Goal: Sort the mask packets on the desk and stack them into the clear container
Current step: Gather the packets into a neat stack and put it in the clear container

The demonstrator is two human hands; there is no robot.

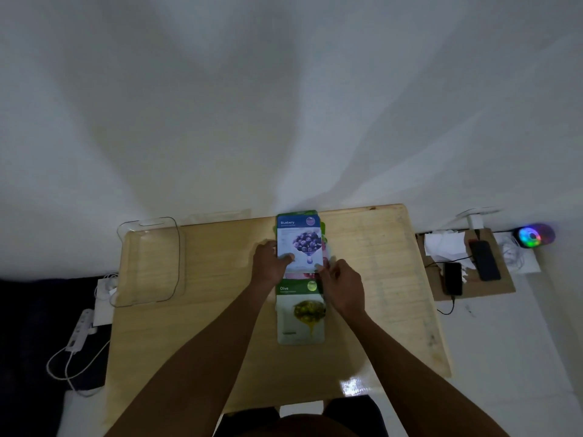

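Note:
A blue-topped Blueberry mask packet (299,239) lies on a small pile of other packets at the desk's far middle. My left hand (270,263) grips its lower left corner, thumb on top. My right hand (342,287) pinches the lower right edge of the pile. A green Olive packet (301,313) lies flat just nearer me, between my forearms. The clear container (150,263) stands at the desk's far left with nothing visible in it.
The wooden desk (220,326) backs onto a white wall. To the right, a cardboard sheet (470,266) carries two phones, paper and cables, with a glowing speaker (534,236) beyond. A power strip (80,332) and white cables lie left of the desk.

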